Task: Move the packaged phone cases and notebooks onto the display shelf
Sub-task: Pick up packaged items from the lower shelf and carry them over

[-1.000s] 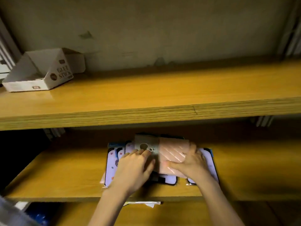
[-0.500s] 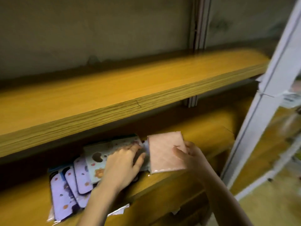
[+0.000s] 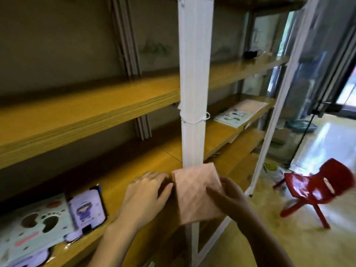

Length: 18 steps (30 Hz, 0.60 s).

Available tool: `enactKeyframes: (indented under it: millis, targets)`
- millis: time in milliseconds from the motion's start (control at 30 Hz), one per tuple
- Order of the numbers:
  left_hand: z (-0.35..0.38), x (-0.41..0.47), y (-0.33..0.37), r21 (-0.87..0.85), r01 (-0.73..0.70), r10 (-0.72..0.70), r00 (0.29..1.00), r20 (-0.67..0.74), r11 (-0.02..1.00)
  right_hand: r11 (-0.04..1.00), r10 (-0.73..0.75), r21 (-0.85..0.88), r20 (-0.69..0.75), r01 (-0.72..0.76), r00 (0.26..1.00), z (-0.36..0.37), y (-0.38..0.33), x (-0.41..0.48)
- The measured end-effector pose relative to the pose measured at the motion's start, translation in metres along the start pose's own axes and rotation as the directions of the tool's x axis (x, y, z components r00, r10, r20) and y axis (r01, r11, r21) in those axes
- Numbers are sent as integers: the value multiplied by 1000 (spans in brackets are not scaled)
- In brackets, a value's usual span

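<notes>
Pink notebook [image 3: 196, 191]: being gripped at its right edge by right hand [image 3: 229, 199], in front of white post [image 3: 193, 93], over wooden shelf [image 3: 123, 176] edge; left hand [image 3: 148, 195] lying flat, fingers touching its left edge, holding nothing.

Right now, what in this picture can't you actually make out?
- Head view: the pink packet is motion-blurred; phone case or notebook, I cannot tell.
- Its right edge is covered by the right hand.
- The left hand hides whether its fingertips touch the packet.
- The dark object on the far shelf is too small.
</notes>
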<state>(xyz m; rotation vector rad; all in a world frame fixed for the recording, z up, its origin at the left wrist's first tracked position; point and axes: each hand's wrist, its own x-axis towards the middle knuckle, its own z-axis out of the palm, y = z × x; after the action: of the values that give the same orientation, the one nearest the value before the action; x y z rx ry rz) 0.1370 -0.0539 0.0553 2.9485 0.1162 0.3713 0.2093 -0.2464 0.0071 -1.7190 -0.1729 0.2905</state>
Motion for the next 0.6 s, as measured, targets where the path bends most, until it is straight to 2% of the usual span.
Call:
enactKeyframes:
  millis: [233, 600]
  targets:
    - [43, 55, 102, -77, -30, 28, 999, -18, 997, 1000, -8, -2, -67, 7, 998, -121, 9, 23]
    - [99, 163, 225, -73, -217, 222, 973, 70, 974, 998, -1, 53, -270, 16, 963, -264, 27, 66]
